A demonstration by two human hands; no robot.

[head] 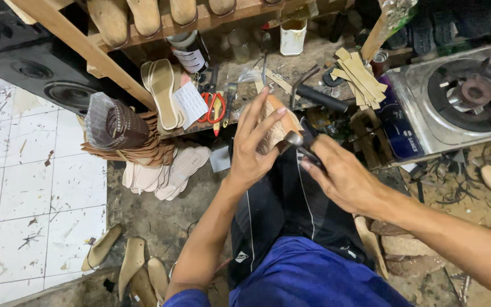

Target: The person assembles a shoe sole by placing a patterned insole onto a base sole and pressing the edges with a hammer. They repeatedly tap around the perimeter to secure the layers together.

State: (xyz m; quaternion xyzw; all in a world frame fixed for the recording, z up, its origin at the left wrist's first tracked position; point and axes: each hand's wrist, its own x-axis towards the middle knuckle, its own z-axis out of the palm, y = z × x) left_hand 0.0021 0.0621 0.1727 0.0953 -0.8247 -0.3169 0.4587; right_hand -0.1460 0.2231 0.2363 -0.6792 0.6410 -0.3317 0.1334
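Observation:
My left hand [252, 149] wraps around a tan wooden shoe last [278, 122] held over my lap, fingers spread along its side. My right hand [345, 179] grips the dark handle of a small metal hammer [298, 142], whose head rests against the last close to my left thumb. Both hands meet above my dark trousers [282, 210], in front of the cluttered low workbench [319, 51].
Pale insoles [163, 91] and red-handled scissors [214, 108] lie on the bench. A gas burner [461, 94] stands at right. Stacked soles [166, 170] and brown straps [126, 136] sit at left. Wooden lasts [134, 267] lie on the floor, more line the upper shelf [143, 17].

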